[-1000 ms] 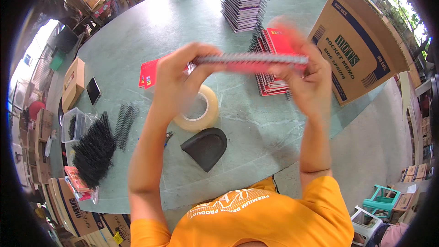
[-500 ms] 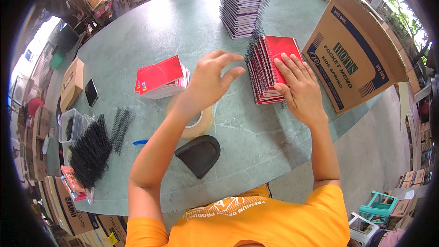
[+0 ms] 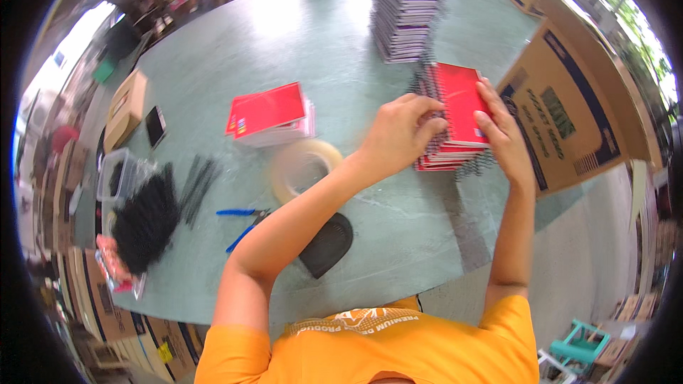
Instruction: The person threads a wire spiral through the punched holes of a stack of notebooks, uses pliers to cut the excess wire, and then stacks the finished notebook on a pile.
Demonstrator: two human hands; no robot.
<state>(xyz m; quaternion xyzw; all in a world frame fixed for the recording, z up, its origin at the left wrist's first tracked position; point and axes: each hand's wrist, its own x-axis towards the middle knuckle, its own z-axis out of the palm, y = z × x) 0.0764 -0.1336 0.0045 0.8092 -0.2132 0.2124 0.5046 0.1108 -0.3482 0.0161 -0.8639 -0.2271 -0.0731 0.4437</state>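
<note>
A stack of small red spiral notebooks (image 3: 445, 158) stands on the green table, right of middle. My left hand (image 3: 402, 131) is at the wire-bound left edge of the top red notebook (image 3: 461, 103), its thumb and fingers pinched there. Around the right edge of that same notebook my right hand (image 3: 509, 144) is closed, thumb on the cover and fingers along the side. The fingertips of both hands are partly hidden and a little blurred. To the left lies a pile of red-covered pads (image 3: 269, 112) with no wire showing in them.
Behind stands a tall stack of spiral notebooks (image 3: 405, 18). An open carton (image 3: 562, 110) is at right. Tape roll (image 3: 283, 178), blue-handled pliers (image 3: 238, 212), a black rounded pad (image 3: 331, 245), black wire coils (image 3: 148, 220), a phone (image 3: 155, 126) and a small box (image 3: 126, 110) lie leftward.
My left hand has come right and down onto the notebooks' spiral edge. My right hand has slid from flat on the cover to its right edge. The view has shifted, uncovering the pliers.
</note>
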